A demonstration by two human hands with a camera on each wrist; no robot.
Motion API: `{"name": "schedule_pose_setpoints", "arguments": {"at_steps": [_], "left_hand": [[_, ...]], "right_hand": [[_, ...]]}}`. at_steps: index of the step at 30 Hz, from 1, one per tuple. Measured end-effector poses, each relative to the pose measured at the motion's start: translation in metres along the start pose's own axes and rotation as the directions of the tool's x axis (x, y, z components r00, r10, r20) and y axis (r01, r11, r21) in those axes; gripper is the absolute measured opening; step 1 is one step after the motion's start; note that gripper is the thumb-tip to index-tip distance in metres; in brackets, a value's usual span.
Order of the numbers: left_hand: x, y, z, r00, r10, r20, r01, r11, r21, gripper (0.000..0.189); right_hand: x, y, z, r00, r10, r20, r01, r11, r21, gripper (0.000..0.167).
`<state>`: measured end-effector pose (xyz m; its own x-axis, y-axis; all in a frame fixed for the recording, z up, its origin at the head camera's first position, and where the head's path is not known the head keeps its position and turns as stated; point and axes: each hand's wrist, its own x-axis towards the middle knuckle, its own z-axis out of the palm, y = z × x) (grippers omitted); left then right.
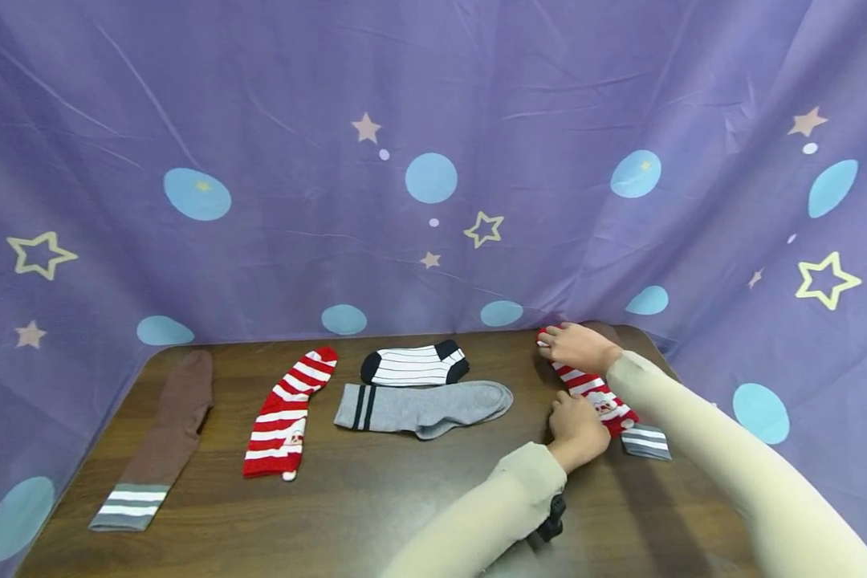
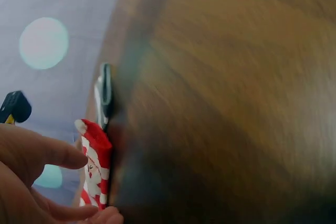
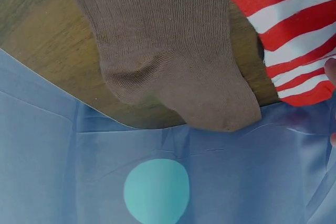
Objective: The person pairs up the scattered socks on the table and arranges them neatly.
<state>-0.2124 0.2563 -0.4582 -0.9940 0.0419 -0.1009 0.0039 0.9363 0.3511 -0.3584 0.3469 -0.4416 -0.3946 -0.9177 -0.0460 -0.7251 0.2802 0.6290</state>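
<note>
A red-and-white striped sock with a face pattern near its cuff lies slanted at the right of the table. My left hand holds its edge near the cuff, thumb and fingertips about the fabric in the left wrist view. At the toe end my right hand grips the sock, covering part of it; only fingertips show in the right wrist view. Just beside it lies a brown sock, mostly hidden in the head view except its grey-and-white striped cuff.
Another brown sock and a second striped sock lie at the left. Between them and my hands are white ankle socks and a grey sock. A purple curtain hangs behind the wooden table.
</note>
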Motion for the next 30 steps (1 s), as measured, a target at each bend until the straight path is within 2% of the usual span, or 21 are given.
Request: {"name": "schedule_pose_setpoints", "arguments": {"at_steps": [4, 7, 12, 15, 19, 26, 30], "left_hand": [[0.000, 0.005, 0.003, 0.997, 0.072, -0.037, -0.062, 0.972, 0.227, 0.040], [0.002, 0.008, 0.005, 0.996, 0.084, -0.040, -0.067, 0.948, 0.312, 0.031], [0.007, 0.018, 0.009, 0.997, 0.075, -0.008, -0.065, 0.907, 0.417, 0.021], [0.010, 0.024, 0.009, 0.998, 0.052, 0.020, -0.055, 0.900, 0.432, 0.018], [0.014, 0.027, 0.008, 1.000, 0.009, 0.017, -0.015, 0.913, 0.407, 0.015], [0.025, 0.028, 0.011, 0.997, -0.067, -0.046, 0.079, 0.919, 0.387, 0.014], [0.027, 0.030, 0.012, 0.993, -0.112, -0.048, 0.122, 0.925, 0.359, 0.012]], "right_hand": [[-0.002, 0.001, -0.003, 1.000, 0.003, 0.011, -0.003, 1.000, -0.021, 0.024], [-0.005, 0.001, -0.005, 1.000, -0.018, 0.019, 0.019, 0.999, -0.043, 0.026], [-0.006, -0.002, -0.004, 0.999, -0.047, 0.011, 0.048, 0.998, -0.043, 0.026], [-0.007, -0.004, -0.004, 0.999, -0.045, 0.004, 0.045, 0.998, -0.032, 0.024], [-0.006, -0.006, -0.002, 0.999, -0.051, 0.011, 0.051, 0.998, -0.023, 0.023], [-0.005, -0.007, 0.001, 0.996, -0.087, -0.008, 0.086, 0.996, -0.024, 0.024], [-0.004, -0.008, 0.005, 0.995, -0.094, -0.025, 0.094, 0.996, -0.011, 0.021]]}}
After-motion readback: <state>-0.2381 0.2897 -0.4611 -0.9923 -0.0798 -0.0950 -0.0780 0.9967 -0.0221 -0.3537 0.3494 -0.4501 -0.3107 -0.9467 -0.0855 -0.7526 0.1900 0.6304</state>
